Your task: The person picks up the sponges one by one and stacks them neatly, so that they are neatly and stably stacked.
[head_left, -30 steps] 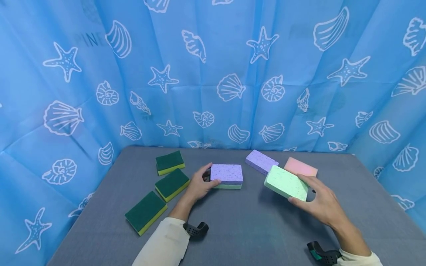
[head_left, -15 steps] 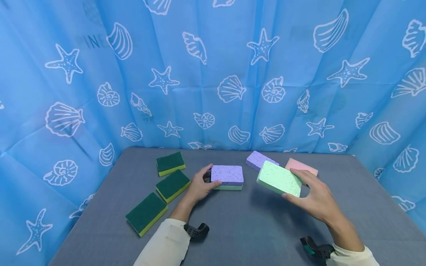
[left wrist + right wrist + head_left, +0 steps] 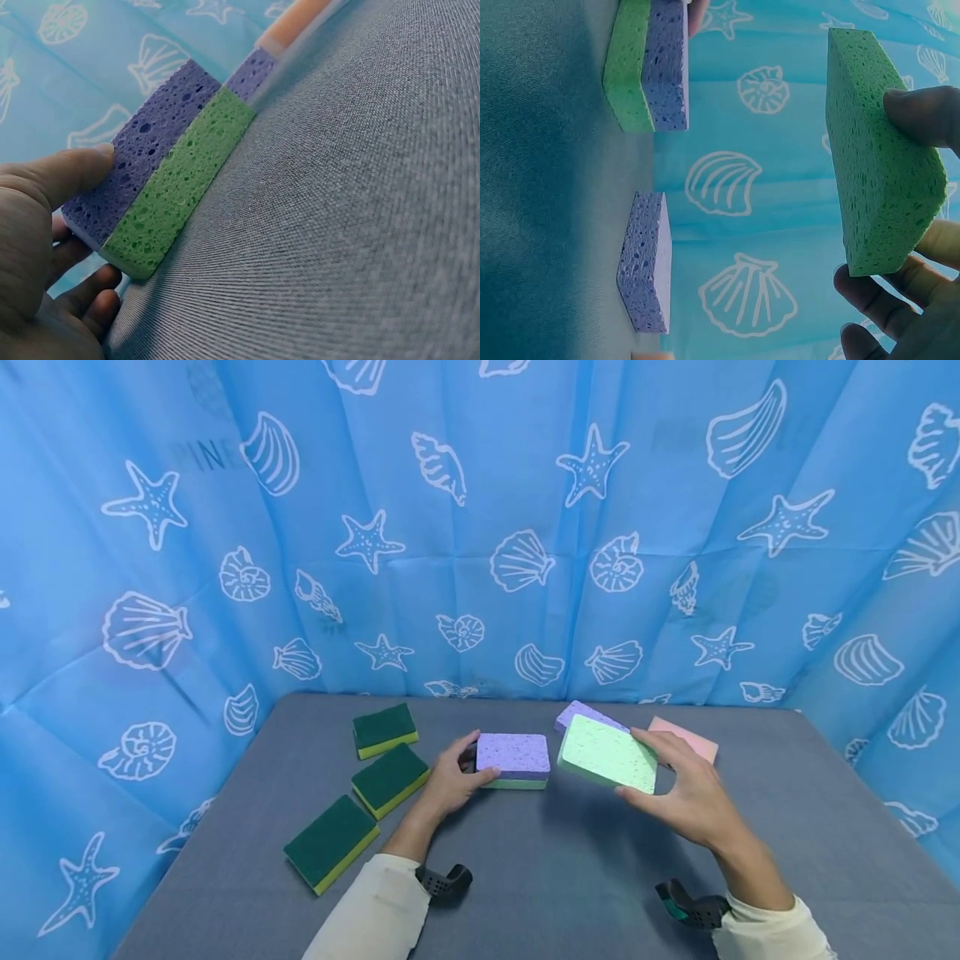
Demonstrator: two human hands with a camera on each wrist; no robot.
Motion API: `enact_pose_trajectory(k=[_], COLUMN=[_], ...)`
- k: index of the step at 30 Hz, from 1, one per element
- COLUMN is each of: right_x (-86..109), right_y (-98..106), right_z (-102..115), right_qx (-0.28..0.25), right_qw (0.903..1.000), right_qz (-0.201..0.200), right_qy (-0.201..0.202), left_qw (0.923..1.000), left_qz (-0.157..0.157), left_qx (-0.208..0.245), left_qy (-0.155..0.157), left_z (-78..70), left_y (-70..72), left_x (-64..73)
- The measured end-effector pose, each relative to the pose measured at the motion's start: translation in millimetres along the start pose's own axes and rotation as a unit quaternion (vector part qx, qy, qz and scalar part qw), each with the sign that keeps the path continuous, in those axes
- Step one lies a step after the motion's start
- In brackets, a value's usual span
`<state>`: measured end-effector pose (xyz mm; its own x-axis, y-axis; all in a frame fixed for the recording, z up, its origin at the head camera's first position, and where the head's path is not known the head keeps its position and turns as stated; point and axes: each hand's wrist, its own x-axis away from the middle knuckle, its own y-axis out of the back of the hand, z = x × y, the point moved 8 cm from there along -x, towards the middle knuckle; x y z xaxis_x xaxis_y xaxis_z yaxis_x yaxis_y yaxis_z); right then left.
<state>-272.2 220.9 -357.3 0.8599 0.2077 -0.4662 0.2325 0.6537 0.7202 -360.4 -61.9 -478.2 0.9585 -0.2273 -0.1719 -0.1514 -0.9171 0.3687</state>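
A purple sponge [image 3: 513, 754] lies flat on a green sponge [image 3: 184, 176], the two stacked mid-table with edges nearly even. My left hand [image 3: 450, 781] pinches the purple one at its left end, thumb along the near side; in the left wrist view the other fingers sit behind and below that end. To the right of the stack, my right hand [image 3: 686, 793] holds a second green sponge [image 3: 606, 750] in the air by its right end. The right wrist view shows this sponge [image 3: 877, 157] between thumb and fingers, well clear of the tabletop.
Behind the raised sponge lie another purple sponge [image 3: 576, 713], partly covered in the head view, and a pink sponge [image 3: 693, 739]. Three green-and-yellow scouring sponges [image 3: 390, 777] lie at the left of the grey table [image 3: 540, 893]. A blue shell-patterned curtain [image 3: 465, 577] hangs behind.
My right hand has carried the green sponge leftward toward the stack, covering more of the far purple sponge and less of the pink one. The left hand has stayed in place.
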Motion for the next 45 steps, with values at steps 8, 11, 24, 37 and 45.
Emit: enact_pose_trajectory(k=[8, 11, 24, 37, 45], right_x=[-8.9, -12.9, -32.6, -49.9, -54.4], right_y=[-8.1, -10.3, -24.3, -41.9, -53.9], right_z=[4.1, 7.8, 16.4, 17.2, 19.4], right_qx=[-0.013, -0.013, -0.04, -0.082, -0.092], right_qw=[0.9996, 0.9992, 0.998, 0.9955, 0.994], right_qz=[0.002, -0.001, 0.008, 0.03, 0.048], right_qy=[0.025, 0.037, 0.048, 0.036, 0.034], left_qw=[1.0, 1.0, 0.9997, 0.9997, 0.9998], left_qz=[-0.001, -0.002, -0.004, -0.005, 0.003], left_qx=[0.006, 0.005, -0.003, 0.006, 0.015], left_qy=[0.006, 0.007, 0.022, 0.022, 0.011], left_z=[1.2, 1.1, 1.1, 0.1, -0.1], left_y=[0.0, 0.0, 0.0, 1.7, -0.2], left_x=[0.6, 0.6, -0.3, -2.2, -1.8])
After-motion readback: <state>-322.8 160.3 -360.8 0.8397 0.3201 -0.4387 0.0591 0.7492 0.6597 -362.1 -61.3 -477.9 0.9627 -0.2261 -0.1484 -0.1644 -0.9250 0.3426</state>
